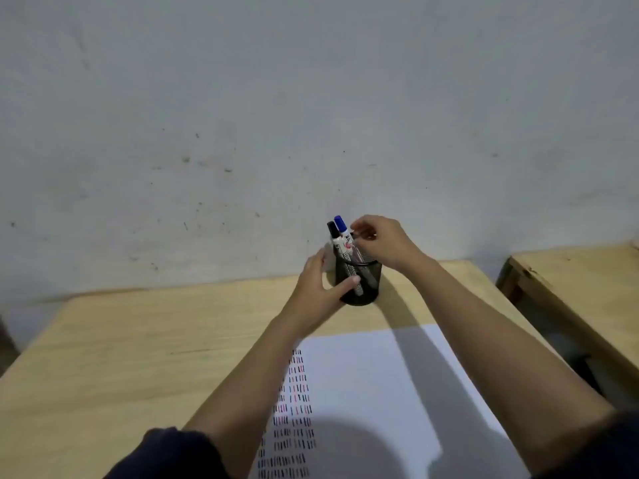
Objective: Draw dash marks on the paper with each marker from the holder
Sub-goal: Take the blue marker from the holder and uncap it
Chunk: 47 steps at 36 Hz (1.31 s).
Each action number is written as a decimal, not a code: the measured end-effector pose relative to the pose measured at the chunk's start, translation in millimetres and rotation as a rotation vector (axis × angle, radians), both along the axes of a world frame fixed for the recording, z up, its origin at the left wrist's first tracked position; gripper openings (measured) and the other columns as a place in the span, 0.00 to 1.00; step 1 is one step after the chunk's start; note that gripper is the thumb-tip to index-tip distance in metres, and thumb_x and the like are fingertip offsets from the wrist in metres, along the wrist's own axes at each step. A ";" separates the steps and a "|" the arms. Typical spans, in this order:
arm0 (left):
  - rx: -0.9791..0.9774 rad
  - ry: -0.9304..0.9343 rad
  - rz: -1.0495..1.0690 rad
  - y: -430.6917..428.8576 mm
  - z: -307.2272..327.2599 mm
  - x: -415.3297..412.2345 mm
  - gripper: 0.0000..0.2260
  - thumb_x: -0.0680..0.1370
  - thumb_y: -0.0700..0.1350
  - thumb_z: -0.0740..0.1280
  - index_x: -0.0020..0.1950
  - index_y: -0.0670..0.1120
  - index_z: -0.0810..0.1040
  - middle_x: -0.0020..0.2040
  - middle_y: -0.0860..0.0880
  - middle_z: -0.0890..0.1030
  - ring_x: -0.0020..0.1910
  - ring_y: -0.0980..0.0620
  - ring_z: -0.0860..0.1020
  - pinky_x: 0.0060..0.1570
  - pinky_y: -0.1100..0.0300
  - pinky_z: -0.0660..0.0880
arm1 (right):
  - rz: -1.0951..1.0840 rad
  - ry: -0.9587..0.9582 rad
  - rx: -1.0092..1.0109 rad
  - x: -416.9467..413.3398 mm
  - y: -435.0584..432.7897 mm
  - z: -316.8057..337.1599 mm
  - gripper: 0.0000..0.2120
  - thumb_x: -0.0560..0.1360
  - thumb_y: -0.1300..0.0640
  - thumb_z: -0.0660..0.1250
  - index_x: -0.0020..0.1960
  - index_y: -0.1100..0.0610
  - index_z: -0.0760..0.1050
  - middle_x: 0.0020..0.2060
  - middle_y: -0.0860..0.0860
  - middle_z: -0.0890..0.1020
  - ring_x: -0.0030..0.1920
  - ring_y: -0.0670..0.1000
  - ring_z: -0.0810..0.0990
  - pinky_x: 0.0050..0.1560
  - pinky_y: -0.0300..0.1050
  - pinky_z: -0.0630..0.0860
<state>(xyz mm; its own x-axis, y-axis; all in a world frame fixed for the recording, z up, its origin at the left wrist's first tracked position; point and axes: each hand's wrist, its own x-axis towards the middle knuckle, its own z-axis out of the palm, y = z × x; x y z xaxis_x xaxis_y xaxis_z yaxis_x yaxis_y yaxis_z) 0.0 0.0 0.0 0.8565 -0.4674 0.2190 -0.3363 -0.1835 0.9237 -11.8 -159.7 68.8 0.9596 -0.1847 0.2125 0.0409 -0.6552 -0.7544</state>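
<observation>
A black mesh holder (367, 283) stands on the wooden table near the wall. My left hand (320, 288) wraps around its left side. Out of it stick a blue-capped marker (341, 225) and a black-capped marker (333, 232). My right hand (383, 242) hovers over the holder's rim with its fingertips pinched on the top of a third marker, mostly hidden by the fingers. The white paper (373, 385) lies in front of me, with rows of dark and reddish dash marks (294, 409) along its left part.
The light wooden table (138, 357) ends against a grey wall (311, 115). A second wooden table (581, 271) stands to the right across a narrow gap. My head's shadow falls on the paper's near part.
</observation>
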 end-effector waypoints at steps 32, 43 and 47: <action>0.025 0.033 0.015 -25.1 -0.3 -9.9 0.22 0.70 0.51 0.71 0.62 0.51 0.70 0.59 0.51 0.78 0.59 0.54 0.77 0.62 0.53 0.74 | -0.059 -0.403 0.027 -48.5 -5.5 28.7 0.08 0.78 0.61 0.60 0.56 0.60 0.70 0.52 0.51 0.76 0.52 0.47 0.74 0.44 0.30 0.70; -0.106 -0.004 0.069 3.4 26.5 -77.9 0.11 0.77 0.40 0.66 0.55 0.52 0.70 0.48 0.62 0.75 0.51 0.61 0.75 0.53 0.69 0.73 | 0.050 -0.448 -0.107 -119.2 12.2 12.0 0.08 0.80 0.57 0.56 0.56 0.58 0.69 0.52 0.53 0.74 0.51 0.49 0.74 0.50 0.36 0.70; -0.168 -0.013 0.057 24.0 31.2 -99.9 0.16 0.77 0.43 0.65 0.66 0.45 0.72 0.61 0.50 0.77 0.57 0.55 0.76 0.61 0.56 0.73 | 0.086 -0.376 -0.171 -141.3 21.2 -14.2 0.08 0.79 0.57 0.56 0.57 0.56 0.69 0.49 0.49 0.71 0.48 0.40 0.71 0.49 0.33 0.67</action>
<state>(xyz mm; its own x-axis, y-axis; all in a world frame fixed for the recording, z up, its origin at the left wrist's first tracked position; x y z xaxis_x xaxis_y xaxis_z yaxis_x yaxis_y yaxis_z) -99.9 24.0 31.2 0.8772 -0.3740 0.3011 -0.3418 -0.0459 0.9387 -153.1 -138.5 54.6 0.8198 -0.0395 0.5712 0.3521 -0.7519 -0.5574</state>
